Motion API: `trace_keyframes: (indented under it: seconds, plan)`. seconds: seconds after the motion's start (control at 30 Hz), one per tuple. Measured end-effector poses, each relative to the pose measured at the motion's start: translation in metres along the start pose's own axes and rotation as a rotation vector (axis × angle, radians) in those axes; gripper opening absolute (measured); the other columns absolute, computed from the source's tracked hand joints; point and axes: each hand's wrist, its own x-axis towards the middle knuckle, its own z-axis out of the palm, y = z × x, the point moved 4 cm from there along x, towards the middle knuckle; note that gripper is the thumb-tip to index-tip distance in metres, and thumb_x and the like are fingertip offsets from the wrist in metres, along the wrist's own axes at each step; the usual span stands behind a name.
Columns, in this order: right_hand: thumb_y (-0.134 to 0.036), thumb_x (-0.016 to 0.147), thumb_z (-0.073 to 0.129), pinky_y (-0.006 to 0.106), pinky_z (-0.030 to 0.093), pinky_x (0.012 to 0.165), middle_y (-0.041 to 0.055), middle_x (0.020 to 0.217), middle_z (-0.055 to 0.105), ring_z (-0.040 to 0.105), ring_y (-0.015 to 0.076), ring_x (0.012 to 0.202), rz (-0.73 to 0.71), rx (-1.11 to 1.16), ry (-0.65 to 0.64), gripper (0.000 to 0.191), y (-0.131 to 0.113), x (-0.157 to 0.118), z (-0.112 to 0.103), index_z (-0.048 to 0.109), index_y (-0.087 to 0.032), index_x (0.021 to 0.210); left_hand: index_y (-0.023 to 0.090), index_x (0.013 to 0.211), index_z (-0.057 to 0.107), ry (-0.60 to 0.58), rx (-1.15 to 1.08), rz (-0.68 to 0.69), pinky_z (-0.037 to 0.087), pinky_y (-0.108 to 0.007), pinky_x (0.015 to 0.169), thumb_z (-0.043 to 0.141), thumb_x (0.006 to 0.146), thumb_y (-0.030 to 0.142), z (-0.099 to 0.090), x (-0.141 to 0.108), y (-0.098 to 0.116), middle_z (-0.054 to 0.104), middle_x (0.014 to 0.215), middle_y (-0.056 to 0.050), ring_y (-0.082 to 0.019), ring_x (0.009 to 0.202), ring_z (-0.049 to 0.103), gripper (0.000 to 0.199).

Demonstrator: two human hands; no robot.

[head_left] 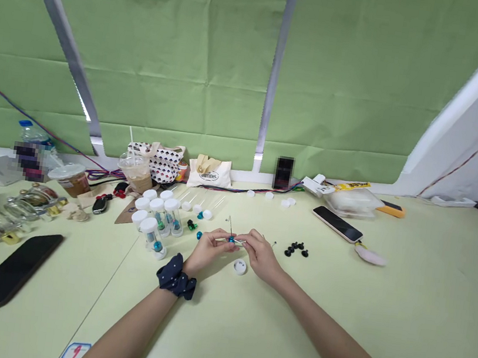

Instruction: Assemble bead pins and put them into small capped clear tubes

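My left hand (210, 248), below a dark scrunchie on the wrist, pinches a small blue piece (231, 239) from which a thin bent wire (230, 225) rises. Close against it on the right, my right hand (260, 254) has its fingers closed on a thin, light-coloured tool (239, 241) that reaches the blue piece. Just below the hands lies a round white cap (239, 267) with tiny bits inside. Several clear tubes with white lids (157, 209) stand to the left, some with blue or green pieces in them.
Several black parts (295, 249) lie right of my hands. Farther right are a phone (337, 224) and a clear plastic container (354, 201). Drink cups (135, 173), a cloth pouch (209, 172) and cables line the back. A large dark phone (10, 271) lies at left.
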Motion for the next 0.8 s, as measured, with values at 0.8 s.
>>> trace_keyframes:
  seconds: [0.8]
  plan:
    - [-0.023,0.092,0.036,0.024,0.041,0.06,0.0044,0.091,0.051,0.052,0.0131,0.068,-0.067,-0.263,0.035,0.017,-0.0018,-0.0007,0.0002,0.052,-0.02,0.089,0.013,0.086,0.068,0.046,0.125,0.0,0.053,-0.034,0.072,0.078,0.059,0.026,-0.0082,0.0006,-0.0046,0.064,0.083,-0.006,-0.02,0.072,0.067,0.032]
